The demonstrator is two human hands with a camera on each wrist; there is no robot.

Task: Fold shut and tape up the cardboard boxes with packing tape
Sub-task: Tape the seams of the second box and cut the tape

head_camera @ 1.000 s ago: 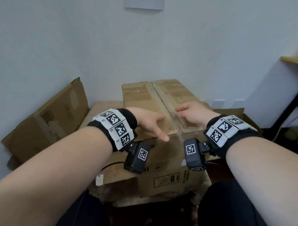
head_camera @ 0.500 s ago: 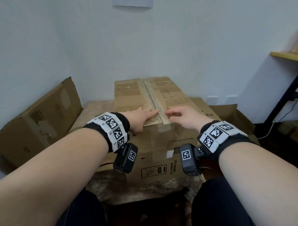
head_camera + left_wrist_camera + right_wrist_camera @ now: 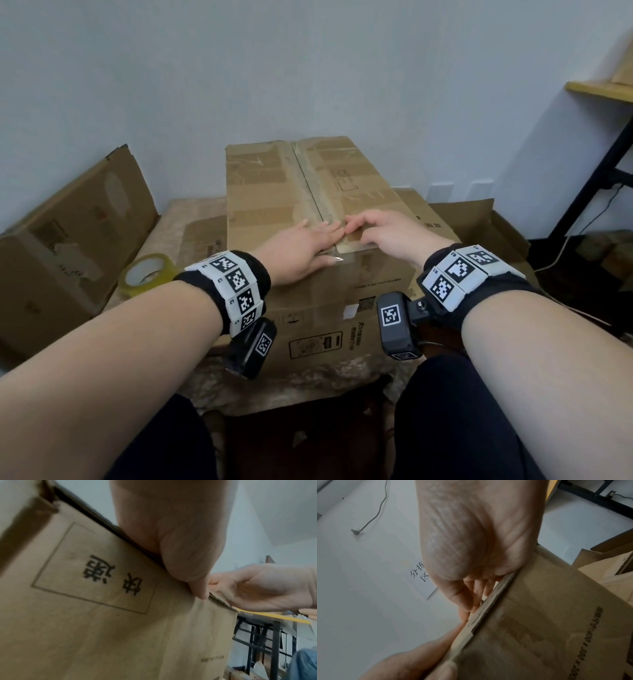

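Cardboard box (image 3: pixel 329 212) sat closed on the counter (image 3: pixel 191 219) under both my hands, flaps met at the taped seam. My left hand (image 3: pixel 301 248) lay flat, released, on the near edge; my right hand (image 3: pixel 387 233), fingers relaxed, pressed beside it. Tape roll (image 3: pixel 145 274) lay left of my left wrist. Flattened box (image 3: pixel 72 240) leaned further left.

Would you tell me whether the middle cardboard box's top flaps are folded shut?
Shut: both flaps of the brown cardboard box lie flat, meeting at the centre seam.
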